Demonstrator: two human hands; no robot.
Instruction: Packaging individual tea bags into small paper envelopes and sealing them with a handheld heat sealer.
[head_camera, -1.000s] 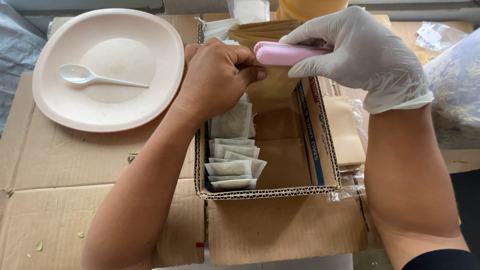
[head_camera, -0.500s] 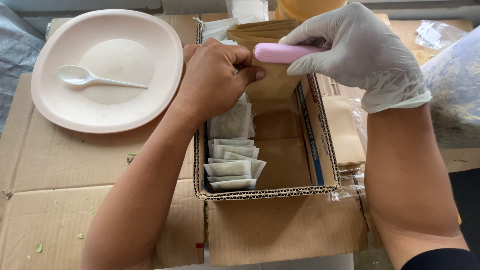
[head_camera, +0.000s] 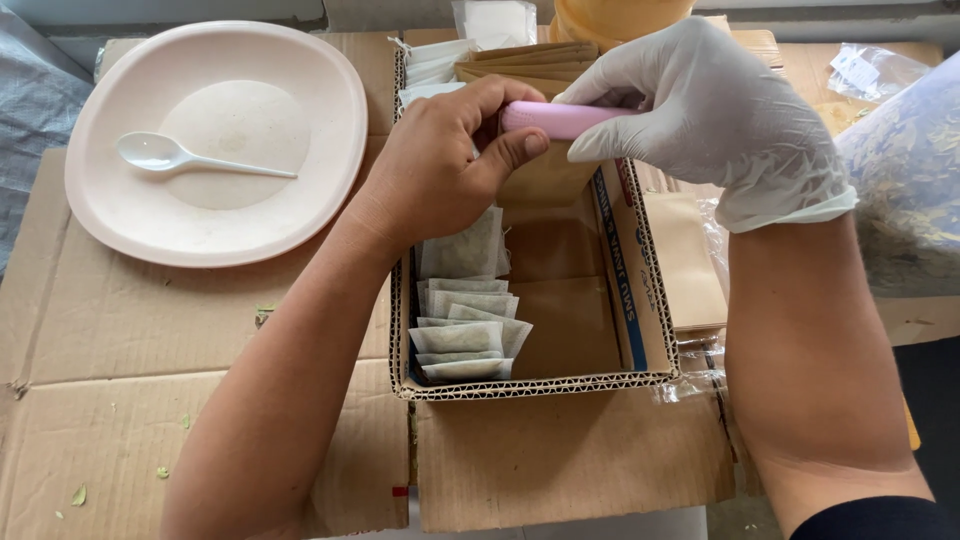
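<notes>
left hand (head_camera: 435, 175): bare, fingers curled shut, pinching one end of the pink tool (head_camera: 560, 118)
right hand (head_camera: 715, 110): gloved, fingers wrapped tight on the other end, looks like bracing it
pink tool: between both hands, over the cardboard box (head_camera: 640, 290)
sachets (head_camera: 465, 320): stacked in the box, just below the left fingers
plate (head_camera: 110, 210) and spoon (head_camera: 195, 158): well left of the fingers, set aside

Pink tool (head_camera: 560, 118) tilted slightly, left end lower; left hand (head_camera: 440, 170) thumb extended toward 3 o'clock beneath it.

Open cardboard box (head_camera: 640, 290) holding pale sachets (head_camera: 465, 320), clear plastic bag (head_camera: 900, 170) right
</notes>
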